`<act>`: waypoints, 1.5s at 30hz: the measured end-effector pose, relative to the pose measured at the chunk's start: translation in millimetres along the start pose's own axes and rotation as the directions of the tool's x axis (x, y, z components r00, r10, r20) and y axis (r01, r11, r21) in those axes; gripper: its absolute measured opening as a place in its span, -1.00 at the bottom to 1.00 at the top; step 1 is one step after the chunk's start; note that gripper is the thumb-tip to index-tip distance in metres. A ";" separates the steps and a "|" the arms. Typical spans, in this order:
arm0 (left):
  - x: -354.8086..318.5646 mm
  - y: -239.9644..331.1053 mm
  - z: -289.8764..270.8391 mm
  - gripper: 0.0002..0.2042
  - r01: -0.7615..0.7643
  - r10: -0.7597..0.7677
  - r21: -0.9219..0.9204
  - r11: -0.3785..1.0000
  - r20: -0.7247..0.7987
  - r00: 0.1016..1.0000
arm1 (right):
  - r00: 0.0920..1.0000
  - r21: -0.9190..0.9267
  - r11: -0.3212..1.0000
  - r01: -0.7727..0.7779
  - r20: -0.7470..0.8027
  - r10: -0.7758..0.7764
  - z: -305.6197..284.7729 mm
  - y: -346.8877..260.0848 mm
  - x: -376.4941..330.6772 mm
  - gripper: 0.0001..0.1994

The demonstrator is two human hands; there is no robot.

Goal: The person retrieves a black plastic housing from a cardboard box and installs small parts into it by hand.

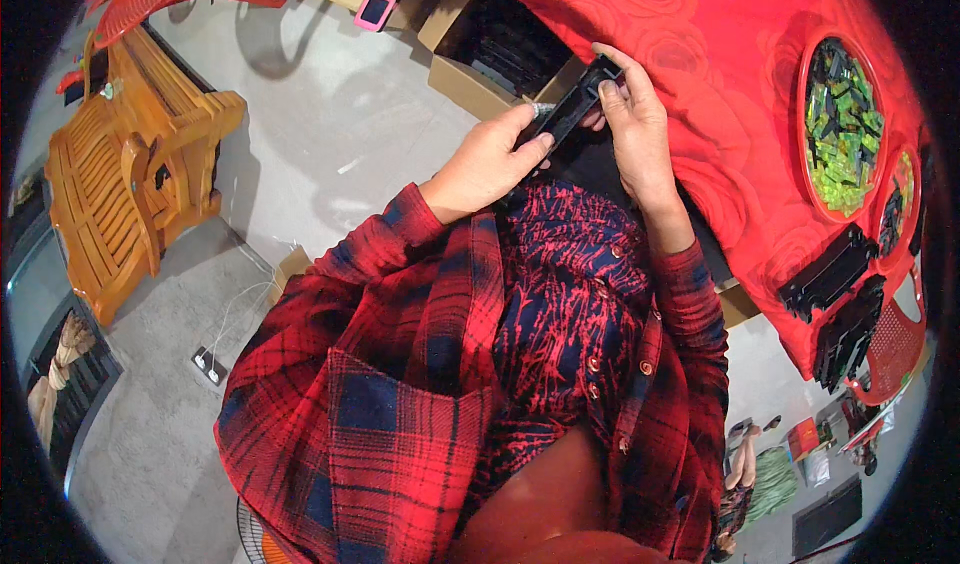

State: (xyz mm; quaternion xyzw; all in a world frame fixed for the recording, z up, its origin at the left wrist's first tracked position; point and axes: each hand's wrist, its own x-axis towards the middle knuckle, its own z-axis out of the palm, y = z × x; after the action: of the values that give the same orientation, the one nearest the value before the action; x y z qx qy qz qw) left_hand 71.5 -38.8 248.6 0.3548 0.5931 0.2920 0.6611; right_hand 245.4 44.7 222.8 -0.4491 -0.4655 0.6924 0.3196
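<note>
A long, narrow black plastic part (572, 110) is held at a slant above my lap. My left hand (497, 156) grips its lower end between thumb and fingers. At the upper end my right hand (636, 114) pinches it, with the thumb on its face and the forefinger over the tip. Something small and whitish shows by my left fingers, too small to make out. Just beyond my hands stands an open cardboard box (450, 76) with similar black parts (510, 54) inside.
On the red-clothed table (740, 164), a red-rimmed tray (806, 124) holds small green, yellow and black pieces. Beside it sit a smaller tray (913, 194) and stacked black parts (828, 276). A wooden chair (110, 194) stands left; a pink phone (380, 2) lies behind.
</note>
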 end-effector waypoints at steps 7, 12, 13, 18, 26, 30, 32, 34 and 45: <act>3.2 -0.8 0.9 -0.84 -0.079 0.121 0.329 0.941 -0.108 0.987 | 0.996 -0.033 0.998 0.061 -0.065 -0.063 4.7 -4.0 -3.4 -0.65; 7.2 2.5 1.9 -0.84 -0.054 0.087 0.266 0.963 -0.113 0.990 | 0.994 -0.105 0.992 0.068 -0.084 -0.077 2.2 -3.7 -3.1 -0.65; 7.7 2.7 -1.5 -0.83 -0.006 0.009 0.056 0.998 -0.054 0.999 | 0.995 -0.122 0.991 0.049 -0.077 -0.059 1.3 -2.3 -1.6 -0.65; 6.4 9.9 -13.7 -0.63 0.209 -0.136 -0.447 0.870 0.189 0.972 | 0.998 -0.113 0.992 -0.047 -0.046 0.042 1.9 -3.3 4.1 -0.65; 12.7 -20.0 -20.9 -0.66 0.156 -0.202 -0.570 0.806 -0.018 0.979 | 0.924 -0.677 0.660 0.324 0.077 -0.374 24.0 -10.7 -4.3 -0.68; 15.8 -27.0 -20.9 -0.75 0.150 -0.218 -0.664 0.733 -0.020 0.976 | 0.948 -0.729 0.607 0.317 0.222 -0.228 41.0 -11.7 -8.5 -0.61; 19.0 -32.4 -17.6 -0.76 0.118 -0.142 -0.677 0.727 0.020 0.990 | 0.950 -0.762 0.567 0.313 0.249 -0.190 45.1 -0.8 -7.0 -0.61; 17.3 -33.7 -13.9 -0.80 0.119 -0.176 -0.688 0.716 -0.012 0.984 | 0.937 -0.826 0.443 0.348 0.326 -0.129 46.3 8.4 -5.7 -0.62; 22.1 -47.4 -17.6 -0.79 0.189 -0.261 -0.699 0.690 0.004 0.965 | 0.952 -0.833 0.474 0.283 0.305 -0.033 47.3 18.4 -3.3 -0.62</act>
State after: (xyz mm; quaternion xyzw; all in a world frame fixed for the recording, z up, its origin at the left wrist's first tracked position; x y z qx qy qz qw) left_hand 55.1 -46.2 196.4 -0.0084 0.5104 0.4258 0.7470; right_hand 202.7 18.2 214.5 -0.4134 -0.8260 0.3795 0.0520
